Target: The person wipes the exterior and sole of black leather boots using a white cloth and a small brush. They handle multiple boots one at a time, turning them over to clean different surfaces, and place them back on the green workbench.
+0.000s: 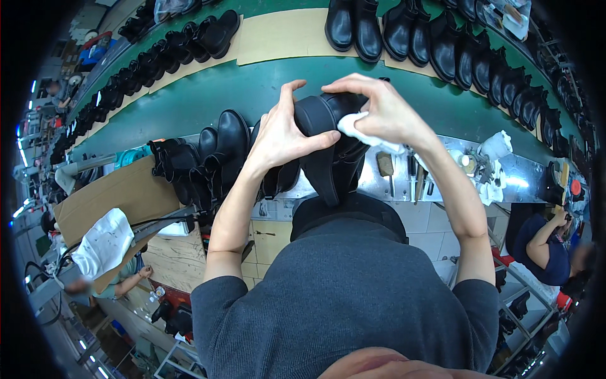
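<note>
A black leather boot (315, 115) is raised in front of my chest, its rounded heel end toward my left hand and its dark shaft hanging down. My left hand (281, 134) curves around the heel end, thumb along the near side and fingers behind. From the other side my right hand (386, 114) grips a white cloth (360, 130) under the thumb, its fingertips over the boot's top. Part of the cloth lies against the leather. Below the boot, more black boots partly hide behind my left wrist, and one upright boot (232, 136) stands left of it.
A metal worktop (379, 183) holds a wooden-handled brush (384, 164), several slim tools and a crumpled white cloth (497, 145). Behind it runs a green conveyor belt (189, 104) with boots on cardboard. A cardboard sheet (113, 196) leans at left. Other people sit at both sides.
</note>
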Demonstrator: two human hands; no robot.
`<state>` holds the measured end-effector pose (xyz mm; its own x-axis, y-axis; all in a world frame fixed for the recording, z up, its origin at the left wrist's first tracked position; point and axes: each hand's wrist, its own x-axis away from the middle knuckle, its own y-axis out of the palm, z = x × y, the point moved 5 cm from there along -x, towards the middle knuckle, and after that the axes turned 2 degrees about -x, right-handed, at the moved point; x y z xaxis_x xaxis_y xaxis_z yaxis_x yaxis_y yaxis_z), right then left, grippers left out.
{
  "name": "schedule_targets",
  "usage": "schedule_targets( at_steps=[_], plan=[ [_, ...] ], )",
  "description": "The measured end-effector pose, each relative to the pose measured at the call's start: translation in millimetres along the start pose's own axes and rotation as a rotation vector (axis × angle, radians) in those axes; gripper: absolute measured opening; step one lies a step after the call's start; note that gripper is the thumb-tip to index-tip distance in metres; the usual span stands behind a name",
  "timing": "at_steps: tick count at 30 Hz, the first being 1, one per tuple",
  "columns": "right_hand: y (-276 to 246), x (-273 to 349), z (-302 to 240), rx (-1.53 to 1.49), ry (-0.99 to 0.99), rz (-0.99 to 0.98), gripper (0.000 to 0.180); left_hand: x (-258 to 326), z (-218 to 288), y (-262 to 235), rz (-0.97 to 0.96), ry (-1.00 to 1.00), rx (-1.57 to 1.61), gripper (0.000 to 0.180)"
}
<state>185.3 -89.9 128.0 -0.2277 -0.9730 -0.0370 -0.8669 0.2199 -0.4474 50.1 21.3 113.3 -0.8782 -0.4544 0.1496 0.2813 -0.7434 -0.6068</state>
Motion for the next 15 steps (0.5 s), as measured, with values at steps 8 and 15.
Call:
schedule_targets(
  at_steps=[8,15],
  plan=[
    [-12,-28,9,-0.077,0.223,-0.079,0.029,-4,-1,2,-0.024,0.020,-0.014,0.108],
    [-10,-17,8,0.024,0.074,-0.078,0.038,-4,-2,1,-0.009,0.031,-0.008,0.108]
  ],
)
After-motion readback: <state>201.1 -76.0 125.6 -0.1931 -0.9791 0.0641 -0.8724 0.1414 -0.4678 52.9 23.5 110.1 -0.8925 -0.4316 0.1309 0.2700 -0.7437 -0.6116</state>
